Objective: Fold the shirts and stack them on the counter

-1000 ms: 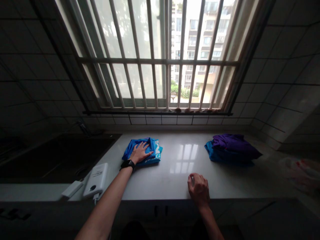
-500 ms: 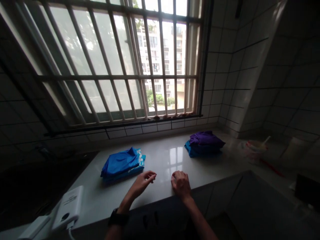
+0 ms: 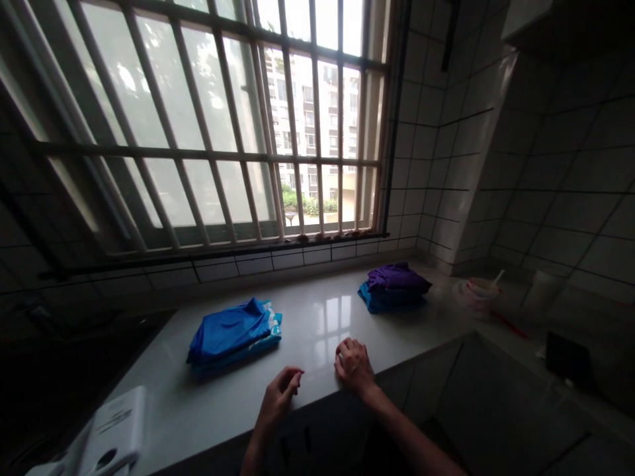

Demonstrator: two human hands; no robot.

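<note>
My left hand is over the front edge of the white countertop, its fingers curled in near the thumb and nothing visible in them. To its upper left lies a folded blue cloth-like bundle with white print on its right side, apart from the hand. My right hand sits at the counter's edge with fingers bent down and together; I see nothing held, though its palm is hidden. Beyond it, to the upper right, a folded purple bundle lies on top of a darker blue one.
A white power strip lies at the lower left beside a dark recess. On the right counter stand a tub with a stick in it, a red-handled item and a dark box-like object. A barred window is ahead.
The view has shifted, so the counter things appear further left. My left hand has drawn down toward the counter's front edge, away from the blue bundle. The right hand has barely moved.
</note>
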